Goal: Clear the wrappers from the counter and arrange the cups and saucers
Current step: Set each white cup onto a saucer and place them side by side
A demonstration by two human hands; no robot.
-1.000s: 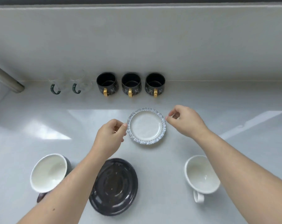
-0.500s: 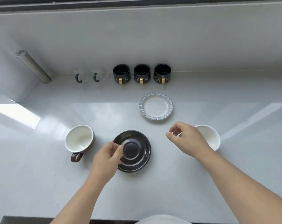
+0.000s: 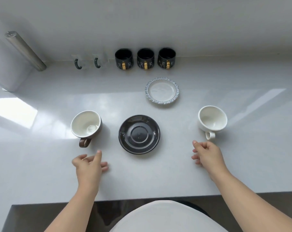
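Wrappers are showing nowhere; we are hovering our empty, loosely curled left hand (image 3: 90,164) and right hand (image 3: 206,154) over the tabletop (image 3: 158,178), brown-handled cup (image 3: 85,125) and white cup (image 3: 212,120) waiting off their saucers.

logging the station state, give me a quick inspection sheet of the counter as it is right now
surface: white counter, glossy, no wrappers seen
job's things: dark saucer centre; blue-rimmed saucer behind it; brown-handled cup left; white cup right; three black mugs and two clear glass cups along the wall
clutter: nothing seen
grippers: left hand and right hand empty, touching nothing
cables: nothing seen
surroundings: metal bar far left
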